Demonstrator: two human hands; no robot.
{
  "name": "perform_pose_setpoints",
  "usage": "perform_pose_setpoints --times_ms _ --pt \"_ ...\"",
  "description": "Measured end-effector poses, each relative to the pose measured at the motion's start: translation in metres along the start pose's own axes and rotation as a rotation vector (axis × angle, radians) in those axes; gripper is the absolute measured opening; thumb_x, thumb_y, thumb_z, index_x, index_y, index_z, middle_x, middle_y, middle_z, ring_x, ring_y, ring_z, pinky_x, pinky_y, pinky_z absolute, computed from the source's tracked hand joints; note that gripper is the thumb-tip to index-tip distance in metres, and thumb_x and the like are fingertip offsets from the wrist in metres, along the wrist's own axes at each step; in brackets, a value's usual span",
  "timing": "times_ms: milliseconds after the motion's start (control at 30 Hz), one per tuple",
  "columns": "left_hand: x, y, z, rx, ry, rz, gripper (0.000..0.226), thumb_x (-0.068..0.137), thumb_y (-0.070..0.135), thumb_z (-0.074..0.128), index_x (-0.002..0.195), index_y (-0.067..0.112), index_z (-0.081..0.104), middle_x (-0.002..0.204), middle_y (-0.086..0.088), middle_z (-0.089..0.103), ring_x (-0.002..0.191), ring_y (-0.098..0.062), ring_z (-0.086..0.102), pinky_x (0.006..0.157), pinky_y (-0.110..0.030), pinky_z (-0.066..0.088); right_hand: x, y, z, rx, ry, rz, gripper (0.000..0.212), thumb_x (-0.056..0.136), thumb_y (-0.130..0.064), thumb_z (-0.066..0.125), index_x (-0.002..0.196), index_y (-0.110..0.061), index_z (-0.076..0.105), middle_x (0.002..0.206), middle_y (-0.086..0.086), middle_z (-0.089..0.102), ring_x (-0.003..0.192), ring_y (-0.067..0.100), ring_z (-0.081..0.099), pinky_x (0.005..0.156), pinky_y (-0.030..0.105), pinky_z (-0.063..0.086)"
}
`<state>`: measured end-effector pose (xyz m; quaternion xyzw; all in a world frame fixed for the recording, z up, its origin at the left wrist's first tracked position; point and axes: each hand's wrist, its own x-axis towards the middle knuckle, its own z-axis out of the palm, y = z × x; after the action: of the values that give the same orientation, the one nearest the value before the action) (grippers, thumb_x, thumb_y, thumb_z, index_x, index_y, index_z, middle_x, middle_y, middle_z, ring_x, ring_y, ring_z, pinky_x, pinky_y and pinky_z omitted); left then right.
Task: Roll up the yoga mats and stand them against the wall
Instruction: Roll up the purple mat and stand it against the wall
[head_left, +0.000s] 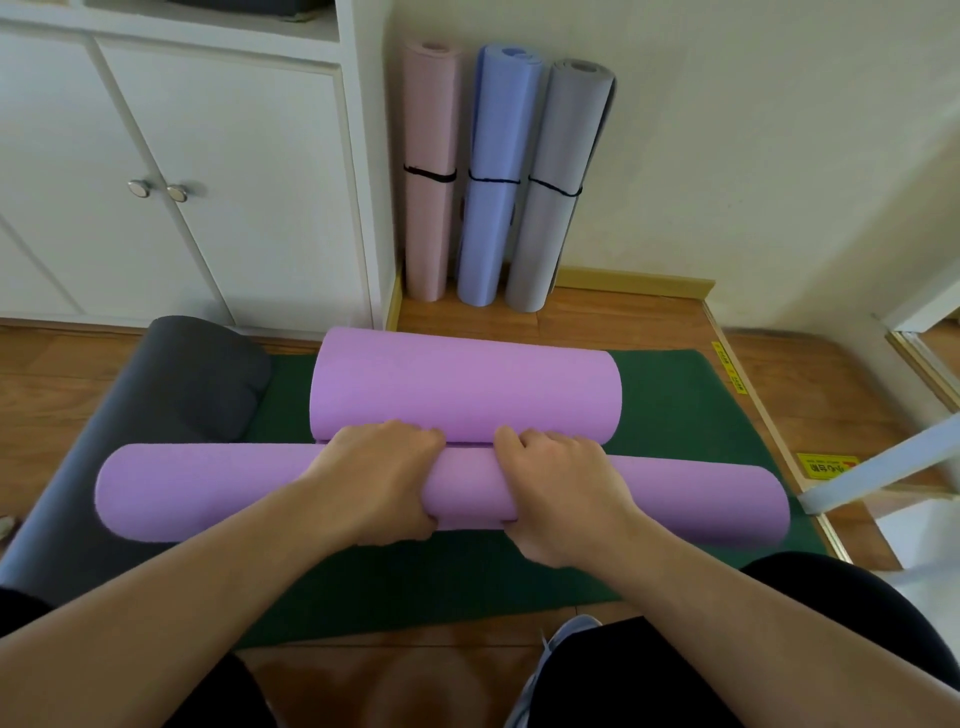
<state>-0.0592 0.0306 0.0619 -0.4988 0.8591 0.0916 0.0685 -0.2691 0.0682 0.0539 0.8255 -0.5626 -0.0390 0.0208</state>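
Far left of frame, dark grey foam mat lying half-rolled on wooden floor, partly over flat dark green mat. Centre frame, long lilac foam yoga mat roll lying across the green mat, its unrolled part curling up behind. Left hand gripping the roll, fingers curled over top; right hand just beside, gripping likewise. Upper centre, pink rolled mat, blue rolled mat, grey rolled mat standing against cream wall.

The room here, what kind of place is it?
Probably a home room or small studio used for exercise. Three rolled mats, pink, blue and grey, stand against the wall, beside a white cabinet, and both hands roll a purple mat on a wooden floor.
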Motion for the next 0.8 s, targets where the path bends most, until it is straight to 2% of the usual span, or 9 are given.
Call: perform_pose_setpoints --times_ms 100,200,267,367,467,567,667,733,800 --pt "-0.001 0.003 0.003 0.099 0.116 0.024 0.058 0.078 0.058 0.075 0.123 0.031 0.049 0.120 0.007 0.060 0.107 -0.019 0.062 0.090 -0.035 0.049 0.002 0.004 -0.001 0.027 -0.031 0.029 0.054 0.081 -0.039 0.075 0.102 -0.023 0.028 0.101 0.003 0.066 0.086 0.032 0.066 0.064 0.036 0.038" --pt "0.000 0.007 0.008 0.187 0.175 0.023 0.056 0.083 0.050 0.074 0.126 0.026 0.046 0.123 0.003 0.059 0.110 -0.024 0.061 0.093 -0.038 0.049 0.004 0.008 -0.001 0.069 -0.049 0.052 0.052 0.081 -0.046 0.074 0.106 -0.024 0.034 0.105 0.002 0.065 0.089 0.032 0.066 0.065 0.038 0.042" --pt "0.001 0.005 0.009 0.144 0.139 0.019 0.050 0.084 0.047 0.073 0.123 0.028 0.048 0.120 0.005 0.063 0.107 -0.024 0.063 0.089 -0.038 0.050 0.001 0.007 0.000 0.066 -0.027 0.036 0.056 0.082 -0.049 0.074 0.116 -0.023 0.039 0.111 0.002 0.064 0.095 0.031 0.065 0.069 0.039 0.046" --pt "0.000 -0.004 0.001 0.039 0.061 -0.018 0.044 0.079 0.051 0.073 0.115 0.034 0.053 0.111 0.008 0.066 0.102 -0.020 0.064 0.074 -0.035 0.047 -0.002 0.008 0.003 -0.011 0.005 -0.014 0.076 0.077 -0.053 0.083 0.131 -0.022 0.040 0.119 0.003 0.058 0.103 0.032 0.061 0.080 0.042 0.047" --pt "-0.001 -0.008 -0.001 0.013 0.019 -0.014 0.046 0.075 0.055 0.073 0.113 0.036 0.053 0.108 0.009 0.065 0.098 -0.017 0.063 0.072 -0.035 0.047 -0.002 0.010 0.006 -0.042 -0.009 -0.029 0.067 0.076 -0.044 0.084 0.123 -0.021 0.041 0.109 0.003 0.060 0.094 0.032 0.064 0.067 0.038 0.040" --pt "-0.002 -0.006 0.003 0.044 0.060 0.011 0.060 0.076 0.057 0.075 0.124 0.032 0.049 0.118 0.008 0.061 0.107 -0.018 0.060 0.086 -0.034 0.049 -0.002 0.011 0.007 -0.007 -0.025 -0.007 0.055 0.077 -0.034 0.075 0.112 -0.022 0.035 0.100 0.002 0.061 0.085 0.031 0.063 0.061 0.036 0.038" --pt "-0.002 -0.004 0.007 0.177 0.150 0.002 0.075 0.076 0.056 0.078 0.135 0.024 0.043 0.128 0.000 0.055 0.115 -0.024 0.057 0.099 -0.039 0.048 0.000 0.014 0.004 0.048 -0.052 0.053 0.055 0.077 -0.037 0.074 0.109 -0.025 0.031 0.099 0.001 0.061 0.084 0.032 0.063 0.061 0.037 0.043" --pt "-0.002 -0.002 0.009 0.201 0.143 -0.006 0.071 0.080 0.051 0.077 0.135 0.023 0.042 0.128 0.000 0.055 0.116 -0.024 0.056 0.097 -0.038 0.045 0.000 0.015 0.005 0.075 -0.080 0.067 0.057 0.076 -0.040 0.074 0.106 -0.027 0.027 0.101 0.001 0.060 0.085 0.032 0.063 0.064 0.039 0.048" --pt "-0.002 -0.001 0.010 0.163 0.121 -0.008 0.060 0.082 0.047 0.075 0.128 0.025 0.044 0.124 0.003 0.058 0.112 -0.023 0.058 0.089 -0.037 0.044 -0.002 0.014 0.005 0.075 -0.085 0.061 0.058 0.078 -0.042 0.075 0.110 -0.026 0.030 0.106 0.001 0.060 0.090 0.031 0.061 0.070 0.041 0.052"
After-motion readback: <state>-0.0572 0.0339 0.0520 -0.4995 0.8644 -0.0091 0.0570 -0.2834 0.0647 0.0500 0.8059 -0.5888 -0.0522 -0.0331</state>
